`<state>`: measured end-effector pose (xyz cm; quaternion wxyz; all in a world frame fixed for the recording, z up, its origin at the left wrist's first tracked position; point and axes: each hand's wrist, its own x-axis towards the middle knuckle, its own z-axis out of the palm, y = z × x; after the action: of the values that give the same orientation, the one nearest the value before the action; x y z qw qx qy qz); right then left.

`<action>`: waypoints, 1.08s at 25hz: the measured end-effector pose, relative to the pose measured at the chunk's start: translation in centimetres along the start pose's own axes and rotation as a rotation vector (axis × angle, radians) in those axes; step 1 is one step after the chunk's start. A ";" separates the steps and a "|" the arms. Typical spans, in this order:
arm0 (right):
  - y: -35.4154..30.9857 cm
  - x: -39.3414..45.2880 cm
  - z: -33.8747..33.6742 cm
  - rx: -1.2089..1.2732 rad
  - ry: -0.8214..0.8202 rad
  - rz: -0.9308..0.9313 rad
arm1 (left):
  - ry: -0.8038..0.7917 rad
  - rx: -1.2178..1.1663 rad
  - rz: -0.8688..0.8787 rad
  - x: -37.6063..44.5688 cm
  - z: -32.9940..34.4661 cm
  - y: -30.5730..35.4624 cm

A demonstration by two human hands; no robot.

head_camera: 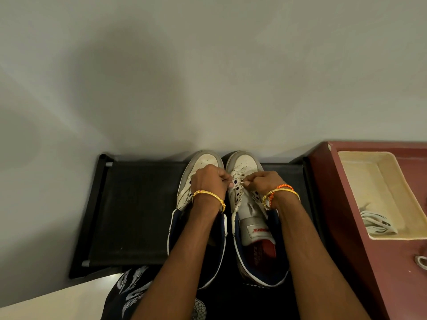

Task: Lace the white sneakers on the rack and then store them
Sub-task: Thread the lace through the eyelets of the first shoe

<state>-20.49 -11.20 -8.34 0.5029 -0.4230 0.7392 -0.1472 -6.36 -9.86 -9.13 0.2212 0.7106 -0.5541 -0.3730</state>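
A black rack [138, 211] stands against a pale wall, with the two white sneakers on its top shelf, toes to the wall. The left sneaker [201, 167] lies partly under the left hand [209, 182], whose fingers [227, 181] pinch a white lace end. Just beside it, over the right sneaker [245, 167] (its tongue folded back), the right hand [261, 182] pinches the lace's other end [241, 183] at the eyelets. Farther right, a maroon counter [346, 227] carries a cream tray [369, 181] holding a coiled white lace [376, 221].
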 end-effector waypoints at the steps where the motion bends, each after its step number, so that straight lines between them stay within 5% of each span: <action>1: -0.1 -0.1 0.0 0.001 -0.005 0.004 | -0.006 0.002 -0.001 0.0 0.0 0.0; 19: 0.7 -1.2 0.4 -0.249 0.103 -0.092 | 0.020 0.022 0.095 -0.4 -1.4 0.7; 22: 0.7 -2.6 -0.7 -0.431 0.151 0.043 | 0.151 -0.100 0.054 -0.1 -3.6 0.9; 27: 0.8 -1.7 -0.9 -0.200 0.145 0.174 | 0.453 -0.459 0.006 -0.2 -6.9 -0.1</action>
<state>-21.39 -9.60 -7.40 0.4144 -0.3937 0.8184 -0.0588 -0.92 -10.31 -4.86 0.4946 0.7053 -0.3944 -0.3199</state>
